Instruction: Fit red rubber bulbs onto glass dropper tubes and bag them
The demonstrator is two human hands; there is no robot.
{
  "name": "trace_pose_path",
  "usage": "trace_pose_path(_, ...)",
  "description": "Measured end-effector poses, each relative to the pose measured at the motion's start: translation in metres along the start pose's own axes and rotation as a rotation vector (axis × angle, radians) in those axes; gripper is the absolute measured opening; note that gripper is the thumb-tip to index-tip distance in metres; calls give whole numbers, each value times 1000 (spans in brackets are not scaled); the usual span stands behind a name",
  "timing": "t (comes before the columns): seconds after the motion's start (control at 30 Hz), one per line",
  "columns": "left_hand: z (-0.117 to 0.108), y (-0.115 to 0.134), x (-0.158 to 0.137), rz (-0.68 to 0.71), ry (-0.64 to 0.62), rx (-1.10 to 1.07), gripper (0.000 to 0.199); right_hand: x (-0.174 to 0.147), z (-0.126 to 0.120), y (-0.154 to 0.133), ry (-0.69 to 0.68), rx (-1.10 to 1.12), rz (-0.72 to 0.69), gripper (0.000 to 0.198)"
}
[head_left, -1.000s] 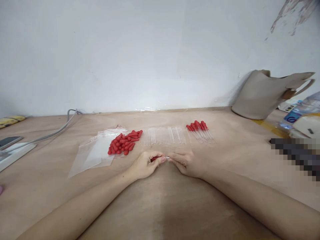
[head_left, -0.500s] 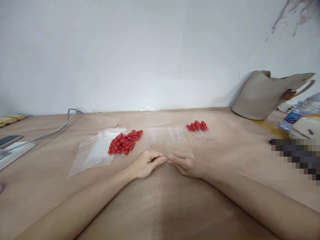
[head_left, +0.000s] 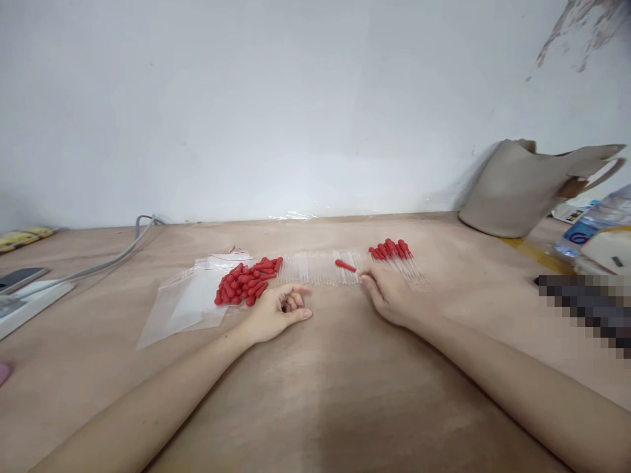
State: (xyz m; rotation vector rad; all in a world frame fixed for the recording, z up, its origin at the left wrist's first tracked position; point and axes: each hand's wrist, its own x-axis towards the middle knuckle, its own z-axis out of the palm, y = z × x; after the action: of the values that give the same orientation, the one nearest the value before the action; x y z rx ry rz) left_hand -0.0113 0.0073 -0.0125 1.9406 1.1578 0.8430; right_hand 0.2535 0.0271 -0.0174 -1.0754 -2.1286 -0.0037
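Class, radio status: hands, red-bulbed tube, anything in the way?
Left hand open. Right hand holding red-bulbed tube. Row of clear tubes behind it in view.

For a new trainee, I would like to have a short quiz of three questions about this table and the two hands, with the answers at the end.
1. True or false: the thumb and forefinger of the left hand are apart.
2. Choose one. The right hand holds:
a) a plastic bag
b) a red-bulbed tube
c) a phone
3. Fill in the word. Seen from the camera, the row of clear tubes lies to the ____ of the loose red bulbs.

Key: 1. True; 2. b; 3. right.
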Motion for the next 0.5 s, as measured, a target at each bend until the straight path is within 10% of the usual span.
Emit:
trace_pose_path(0.23,0,7,3,-5,-37,128,26,26,-31,43,117,26,660,17)
trace_pose_path(0.5,0,12,3,37,-67,128,33,16,-36,68,-14,-274,819,26)
